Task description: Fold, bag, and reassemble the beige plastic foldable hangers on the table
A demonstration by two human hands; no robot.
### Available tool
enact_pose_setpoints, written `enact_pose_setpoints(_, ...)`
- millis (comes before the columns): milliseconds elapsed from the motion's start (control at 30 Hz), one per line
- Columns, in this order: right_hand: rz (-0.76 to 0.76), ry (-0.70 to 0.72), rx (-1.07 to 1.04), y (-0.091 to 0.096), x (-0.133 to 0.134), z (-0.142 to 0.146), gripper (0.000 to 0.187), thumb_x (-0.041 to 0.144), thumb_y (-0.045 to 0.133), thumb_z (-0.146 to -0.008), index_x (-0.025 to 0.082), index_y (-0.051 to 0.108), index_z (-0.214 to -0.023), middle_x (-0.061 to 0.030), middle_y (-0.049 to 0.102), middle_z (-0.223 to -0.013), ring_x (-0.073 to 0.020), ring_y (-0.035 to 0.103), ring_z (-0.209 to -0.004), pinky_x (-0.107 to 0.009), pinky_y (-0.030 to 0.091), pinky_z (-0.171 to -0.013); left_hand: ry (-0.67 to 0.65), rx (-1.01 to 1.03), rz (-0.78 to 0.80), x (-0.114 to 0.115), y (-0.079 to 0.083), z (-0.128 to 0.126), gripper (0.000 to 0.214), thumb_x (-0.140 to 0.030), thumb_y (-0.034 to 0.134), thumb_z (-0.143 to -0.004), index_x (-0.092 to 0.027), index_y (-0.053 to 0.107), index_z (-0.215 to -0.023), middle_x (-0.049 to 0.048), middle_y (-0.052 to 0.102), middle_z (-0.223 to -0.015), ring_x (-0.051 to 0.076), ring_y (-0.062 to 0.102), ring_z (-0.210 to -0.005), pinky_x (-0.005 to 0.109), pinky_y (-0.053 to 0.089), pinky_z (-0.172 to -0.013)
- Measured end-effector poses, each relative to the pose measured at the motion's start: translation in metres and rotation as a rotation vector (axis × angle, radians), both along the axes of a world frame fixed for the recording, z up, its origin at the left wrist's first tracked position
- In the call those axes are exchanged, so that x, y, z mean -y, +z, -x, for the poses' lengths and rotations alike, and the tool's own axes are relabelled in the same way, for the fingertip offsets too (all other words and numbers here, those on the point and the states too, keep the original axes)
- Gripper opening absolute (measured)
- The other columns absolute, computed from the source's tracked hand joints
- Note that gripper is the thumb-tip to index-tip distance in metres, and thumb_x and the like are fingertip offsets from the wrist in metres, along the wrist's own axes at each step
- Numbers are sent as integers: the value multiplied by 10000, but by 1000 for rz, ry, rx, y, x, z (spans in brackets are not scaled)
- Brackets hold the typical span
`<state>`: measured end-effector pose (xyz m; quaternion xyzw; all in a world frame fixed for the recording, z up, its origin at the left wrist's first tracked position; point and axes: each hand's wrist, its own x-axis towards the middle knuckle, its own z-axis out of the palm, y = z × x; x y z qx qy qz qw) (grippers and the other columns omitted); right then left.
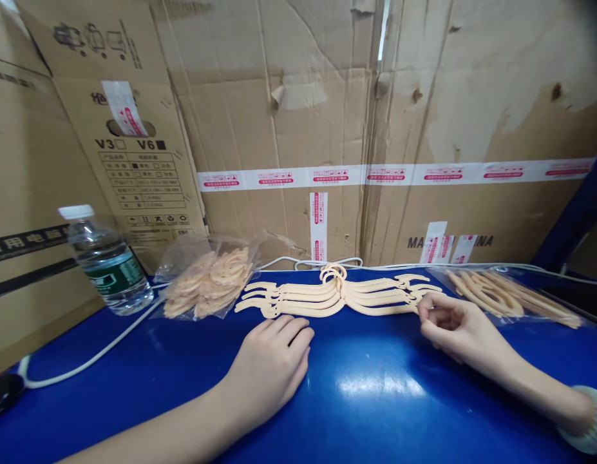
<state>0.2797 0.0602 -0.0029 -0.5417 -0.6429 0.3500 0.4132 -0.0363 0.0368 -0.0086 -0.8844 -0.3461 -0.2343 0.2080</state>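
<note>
Several pale peach hangers (322, 303) lie before us on the blue table (366, 412), stacked close with their arms spread left and right and their hooks overlapping at the middle, on the far side. We have our left hand (274, 357) palm down just in front of their left arms, half open, with the fingers loosely bent; we see nothing in its grip. Our right hand (455, 325) is at their right ends, fingers curled and thumb drawn in toward the forefinger; we cannot tell whether it grips a hanger tip or only touches it. A pale ribbed cuff (585, 419) circles that wrist.

Left of the hangers we see a clear bag (208, 280) packed with peach pieces, and beyond it a water bottle (107, 264) with a white cap and green label, standing upright. To the right, behind our right hand, lies another bag (511, 296) of longer peach pieces. A white cable (109, 347) curves across the table's left side, and brown cardboard (279, 96) with printed tape (298, 177) walls off the back.
</note>
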Motion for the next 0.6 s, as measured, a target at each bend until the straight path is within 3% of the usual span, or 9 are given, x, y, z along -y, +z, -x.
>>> enact_pose_setpoints(200,-71,-8,-16,-4,-2,-2,124,264,587,-615,223,477,-654,85,451,-448,-61,352,-365,-186,260,-364,-3,-9,15,0,1,0,253,-117,454,-898,-140,671,-1026,99,742,-1029,280,708,-911,426,596,-733)
enact_pose_setpoints(300,-59,16,2,-2,-2,-2,121,295,600,-644,219,526,-703,76,468,-453,-78,366,-366,-204,275,-371,0,-19,21,1,1,0,264,-113,446,-900,-136,673,-1034,101,741,-1046,277,706,-916,428,594,-754)
enact_pose_setpoints(467,-172,10,42,3,-3,-5,211,398,628,-709,194,611,-659,53,446,-460,-90,371,-421,-222,286,-421,-14,-17,26,1,1,-1,267,-108,443,-905,-134,671,-1041,101,738,-1065,282,703,-919,438,596,-747)
enact_pose_setpoints(600,-177,0,14,2,-4,-9,321,497,598,-804,183,664,-803,31,505,-506,-105,412,-435,-230,308,-420,-22,6,56,3,1,1,264,-102,444,-907,-136,670,-1040,103,736,-1067,285,699,-927,451,589,-767)
